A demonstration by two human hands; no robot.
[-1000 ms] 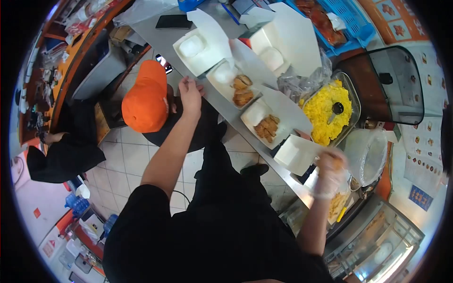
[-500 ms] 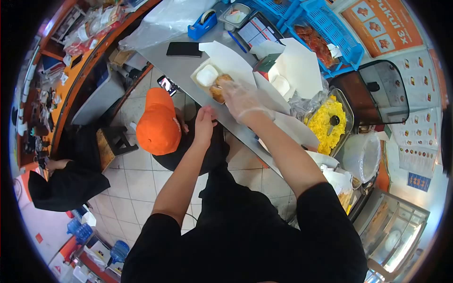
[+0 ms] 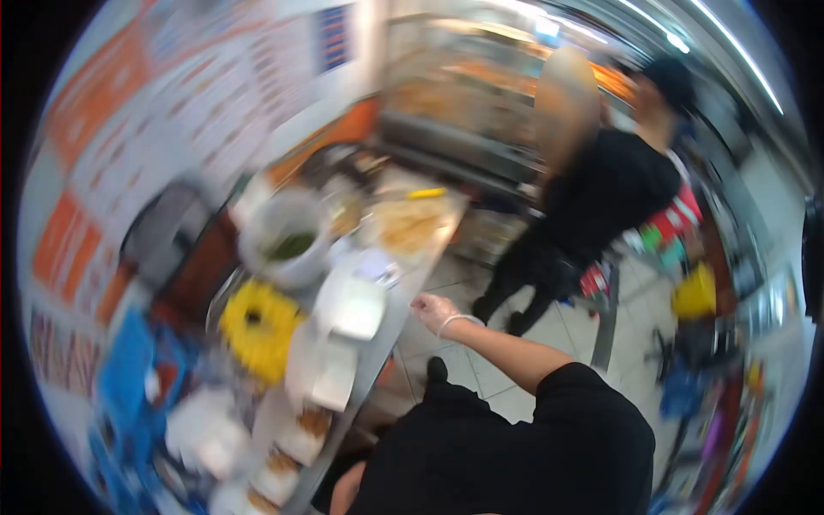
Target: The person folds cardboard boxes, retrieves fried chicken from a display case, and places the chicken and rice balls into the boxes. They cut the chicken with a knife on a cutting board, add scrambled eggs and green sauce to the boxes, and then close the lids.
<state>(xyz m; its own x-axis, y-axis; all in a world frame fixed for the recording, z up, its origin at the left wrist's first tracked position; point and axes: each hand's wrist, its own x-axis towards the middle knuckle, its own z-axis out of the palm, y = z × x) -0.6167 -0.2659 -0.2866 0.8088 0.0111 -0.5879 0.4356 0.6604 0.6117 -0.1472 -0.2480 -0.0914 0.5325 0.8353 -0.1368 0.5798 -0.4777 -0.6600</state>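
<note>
Nearest to you, at the near end of the counter [image 3: 378, 350], small open boxes with fried pieces [image 3: 312, 421] stand in a row, all blurred. Your right hand [image 3: 435, 310], in a thin clear glove, hangs over the floor just beside the counter's long outer edge, with the forearm stretched out from your black sleeve. The picture is smeared, so you cannot tell if the fingers are apart or together; nothing is seen in them. Your left hand is not in view. The thing closest to the gloved hand is an open white box [image 3: 358, 308] at that same edge. Behind it, toward the wall side, lies the yellow rice [image 3: 257, 324], then a white bucket [image 3: 288, 239] with something green inside. Farther away, past the counter's far end, a person in black [image 3: 603, 194] stands on the tiled floor.
</note>
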